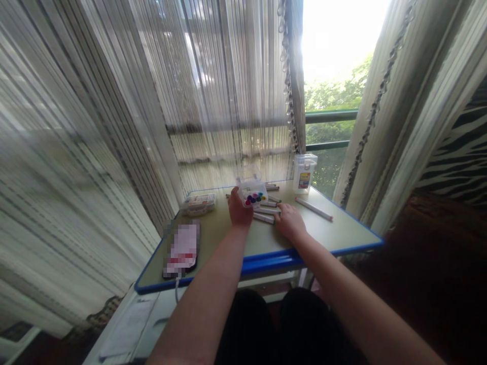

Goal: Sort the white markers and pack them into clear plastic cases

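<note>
A clear plastic box of markers (252, 194) with coloured caps stands open near the middle of a small blue-edged table (266, 261). My left hand (239, 210) is closed around the box's left side. My right hand (289, 221) rests just right of it, fingers curled over loose markers (265, 218) that lie on the tabletop; whether it grips one is hidden. One more marker (314, 209) lies apart to the right.
A second clear lidded box (304, 173) stands at the table's far edge by the window. A flat clear case (199, 204) lies at far left, a phone (181, 248) with a cable near the front left. Curtains hang close behind and beside the table.
</note>
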`<state>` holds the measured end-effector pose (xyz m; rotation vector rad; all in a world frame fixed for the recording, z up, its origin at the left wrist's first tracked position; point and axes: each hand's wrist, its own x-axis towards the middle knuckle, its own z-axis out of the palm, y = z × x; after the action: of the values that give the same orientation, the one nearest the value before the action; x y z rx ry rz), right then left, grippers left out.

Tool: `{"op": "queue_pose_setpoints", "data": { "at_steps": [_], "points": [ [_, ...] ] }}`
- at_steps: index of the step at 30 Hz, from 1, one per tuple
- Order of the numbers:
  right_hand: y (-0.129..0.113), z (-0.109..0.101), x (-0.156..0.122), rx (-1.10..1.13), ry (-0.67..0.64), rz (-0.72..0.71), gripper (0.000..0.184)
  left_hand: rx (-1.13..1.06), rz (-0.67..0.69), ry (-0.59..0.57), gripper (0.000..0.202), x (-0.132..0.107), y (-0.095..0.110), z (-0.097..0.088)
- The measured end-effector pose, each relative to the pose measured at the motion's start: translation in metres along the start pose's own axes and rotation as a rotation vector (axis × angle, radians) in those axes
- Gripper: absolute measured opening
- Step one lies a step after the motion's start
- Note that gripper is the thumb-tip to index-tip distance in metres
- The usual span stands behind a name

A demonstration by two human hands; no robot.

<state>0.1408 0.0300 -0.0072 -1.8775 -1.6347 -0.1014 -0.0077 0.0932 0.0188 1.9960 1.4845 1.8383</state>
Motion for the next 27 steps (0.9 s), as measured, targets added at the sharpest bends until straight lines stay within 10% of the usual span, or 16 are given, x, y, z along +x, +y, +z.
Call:
{"op": "queue_pose_setpoints", "data": {
  "at_steps": [9,27],
  "points": [
    [0.008,-0.003,-0.002,0.118,0.036,0.237,0.061,0.000,0.020,-0.028,0.040,-0.002,0.001,-0.001],
    [-0.001,-0.012,-0.008,0.056,-0.057,0.135,0.042,-0.003,0.051,-0.091,0.034,-0.003,0.005,-0.002]
  ]
}}
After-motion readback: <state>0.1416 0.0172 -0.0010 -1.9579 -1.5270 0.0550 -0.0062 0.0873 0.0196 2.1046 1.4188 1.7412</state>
